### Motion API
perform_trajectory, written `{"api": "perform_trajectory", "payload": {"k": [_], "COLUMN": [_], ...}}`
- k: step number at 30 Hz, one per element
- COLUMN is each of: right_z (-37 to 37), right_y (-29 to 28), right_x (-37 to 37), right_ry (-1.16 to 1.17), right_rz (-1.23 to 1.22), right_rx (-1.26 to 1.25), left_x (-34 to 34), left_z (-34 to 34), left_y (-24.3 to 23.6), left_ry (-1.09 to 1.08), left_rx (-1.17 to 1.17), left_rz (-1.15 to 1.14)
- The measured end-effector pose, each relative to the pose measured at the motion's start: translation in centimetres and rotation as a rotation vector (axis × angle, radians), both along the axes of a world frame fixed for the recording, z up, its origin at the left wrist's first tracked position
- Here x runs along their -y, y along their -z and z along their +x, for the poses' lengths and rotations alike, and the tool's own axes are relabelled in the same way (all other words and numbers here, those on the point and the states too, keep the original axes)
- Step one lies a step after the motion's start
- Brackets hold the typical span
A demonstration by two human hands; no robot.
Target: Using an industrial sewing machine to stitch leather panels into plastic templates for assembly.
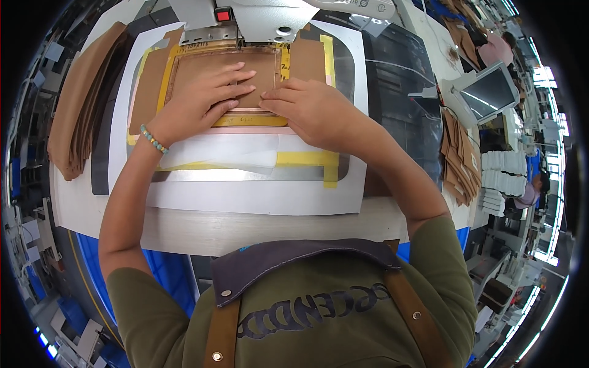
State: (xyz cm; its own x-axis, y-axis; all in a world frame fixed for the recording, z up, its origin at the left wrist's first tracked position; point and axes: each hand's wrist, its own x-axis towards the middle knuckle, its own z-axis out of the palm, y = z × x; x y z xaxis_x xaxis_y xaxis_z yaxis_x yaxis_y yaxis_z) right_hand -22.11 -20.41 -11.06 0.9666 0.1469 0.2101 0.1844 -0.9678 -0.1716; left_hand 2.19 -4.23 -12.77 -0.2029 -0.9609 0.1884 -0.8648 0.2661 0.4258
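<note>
My left hand (218, 92) lies open, fingers spread, on a brown panel (202, 67) inside a template frame with yellow tape strips (245, 121). My right hand (304, 107) rests at the frame's lower right, fingers bent and close together at the panel's edge; what is under their tips is hidden. The frame sits on a board (342, 172) with tape and white sheets, beneath a white machine head (261, 18) with a metal foot plate and a red switch at the top.
Stacked brown pieces (76, 104) lie left, more brown pieces (460, 159) right. A screen (485, 92) stands right, near white stacks (503, 172). Two co-workers in pink (494, 49) are at the far right. A dark plate (399, 73) lies beside the board.
</note>
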Motion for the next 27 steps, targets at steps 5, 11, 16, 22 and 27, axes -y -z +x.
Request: {"api": "perform_trajectory", "payload": {"k": [5, 11, 16, 22, 27], "right_z": [-0.6, -1.2, -0.9, -0.4, -0.1], "right_y": [0.6, 0.9, 1.2, 1.2, 1.4], "right_x": [-0.5, -1.3, -1.8, -1.4, -1.1], "right_ry": [0.024, 0.031, 0.039, 0.043, 0.053], "right_rz": [-0.005, -0.049, -0.096, -0.084, -0.089], "right_rx": [0.061, 0.087, 0.163, 0.181, 0.193], "left_x": [0.4, 0.5, 1.0, 1.6, 2.1], "left_z": [0.1, 1.0, 1.5, 1.7, 1.9], "left_y": [0.1, -0.7, -0.8, -0.8, -0.6], "left_ry": [0.052, 0.098, 0.12, 0.162, 0.154], "left_rx": [-0.026, -0.097, -0.09, 0.001, 0.147], "left_rz": [0.029, 0.098, 0.106, 0.075, 0.032]}}
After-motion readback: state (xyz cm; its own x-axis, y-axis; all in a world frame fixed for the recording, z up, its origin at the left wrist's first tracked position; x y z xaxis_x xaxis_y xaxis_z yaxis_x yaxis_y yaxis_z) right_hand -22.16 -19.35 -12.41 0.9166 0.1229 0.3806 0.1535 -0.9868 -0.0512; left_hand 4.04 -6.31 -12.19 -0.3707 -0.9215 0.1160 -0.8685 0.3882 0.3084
